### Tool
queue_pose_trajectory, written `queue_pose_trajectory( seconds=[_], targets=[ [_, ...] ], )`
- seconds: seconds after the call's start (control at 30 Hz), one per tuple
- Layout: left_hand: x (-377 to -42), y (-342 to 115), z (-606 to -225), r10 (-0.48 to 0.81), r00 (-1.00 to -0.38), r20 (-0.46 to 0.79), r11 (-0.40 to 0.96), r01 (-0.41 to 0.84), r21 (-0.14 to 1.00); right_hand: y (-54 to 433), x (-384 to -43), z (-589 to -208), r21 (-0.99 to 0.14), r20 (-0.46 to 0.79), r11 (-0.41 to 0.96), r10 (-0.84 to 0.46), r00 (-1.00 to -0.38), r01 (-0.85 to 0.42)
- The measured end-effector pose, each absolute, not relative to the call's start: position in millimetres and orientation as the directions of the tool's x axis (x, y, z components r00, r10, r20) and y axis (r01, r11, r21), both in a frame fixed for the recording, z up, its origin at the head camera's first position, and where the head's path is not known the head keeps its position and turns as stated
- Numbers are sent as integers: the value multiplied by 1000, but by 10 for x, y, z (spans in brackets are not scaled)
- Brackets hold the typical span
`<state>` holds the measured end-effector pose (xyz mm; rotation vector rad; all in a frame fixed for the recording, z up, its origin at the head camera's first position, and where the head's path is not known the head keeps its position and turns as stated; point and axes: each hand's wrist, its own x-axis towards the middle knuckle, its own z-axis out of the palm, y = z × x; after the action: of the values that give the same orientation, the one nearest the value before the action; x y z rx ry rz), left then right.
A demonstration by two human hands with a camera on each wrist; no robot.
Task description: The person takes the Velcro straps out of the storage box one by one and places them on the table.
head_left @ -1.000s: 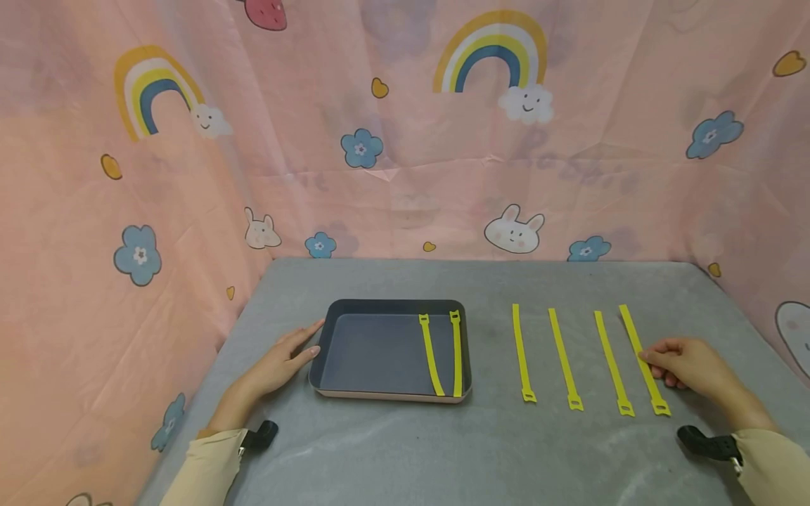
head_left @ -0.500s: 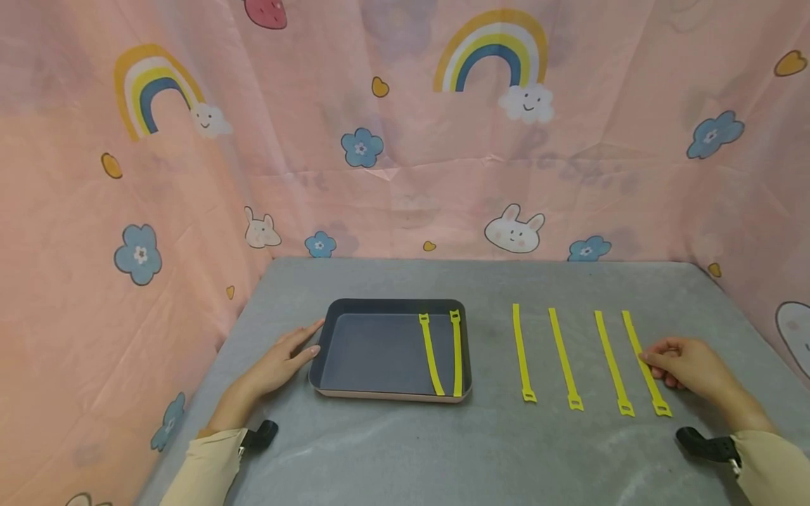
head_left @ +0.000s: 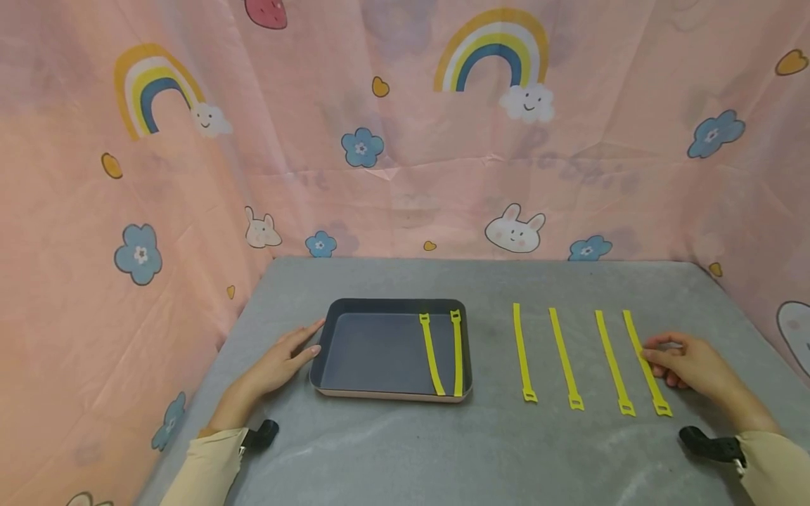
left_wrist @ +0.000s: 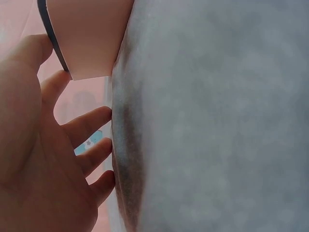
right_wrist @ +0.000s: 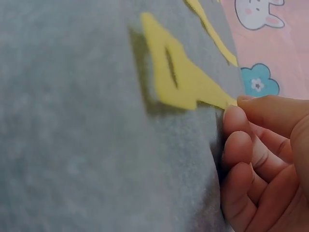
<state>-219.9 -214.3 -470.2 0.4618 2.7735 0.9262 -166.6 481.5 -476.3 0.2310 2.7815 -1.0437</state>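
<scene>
Right hand (head_left: pixel 686 362) pinches the rightmost yellow strap (head_left: pixel 652 379) thumb-to-finger near the table's (head_left: pixel 569 464) right edge, far end just eased back level with the neighbor strap (head_left: pixel 612 360), so those 2 line up; left hand (head_left: pixel 278 362), fingers spread, touches the tray's (head_left: pixel 392 396) left rim.

The person wears beige sleeves (head_left: pixel 205 465) and black wrist cameras (head_left: pixel 710 445).

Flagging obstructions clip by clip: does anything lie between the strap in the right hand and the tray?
Yes: three other yellow straps lie on the table between the rightmost strap, pinched by the right hand, and the tray, whose raised wall faces them.
</scene>
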Motion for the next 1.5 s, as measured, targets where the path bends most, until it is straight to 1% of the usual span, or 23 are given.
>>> queue_pose_trajectory(
  seconds=[0.2,0.5,0.73,0.93,1.07,1.3,1.5],
  targets=[
    [-2198,-2131,-4707,346,-935,-74,759,233,608,4835,-1662,-4714,-642,-172,747,82,-982,175],
    [-2188,-2134,-4698,353,-934,-56,762,252,596,4621,-1748,-4403,-613,-96,784,50,-994,99],
    [-2195,-2142,-4705,355,-934,-51,759,256,599,4279,-1906,-4133,-645,-19,764,-47,-999,-24],
    [-2209,-2143,-4700,359,-932,-56,751,253,610,3914,-2059,-3949,-659,8,743,-144,-990,-113],
    [-2204,-2143,-4703,360,-931,-61,753,251,608,3670,-2158,-3864,-656,44,731,-211,-976,-188],
    [-2189,-2136,-4702,355,-933,-60,756,249,606,3231,-2302,-3744,-645,50,719,-298,-953,-259],
    [-2187,-2145,-4701,358,-933,-45,753,260,604,2893,-2435,-3765,-653,43,678,-411,-911,-337]
  ],
)
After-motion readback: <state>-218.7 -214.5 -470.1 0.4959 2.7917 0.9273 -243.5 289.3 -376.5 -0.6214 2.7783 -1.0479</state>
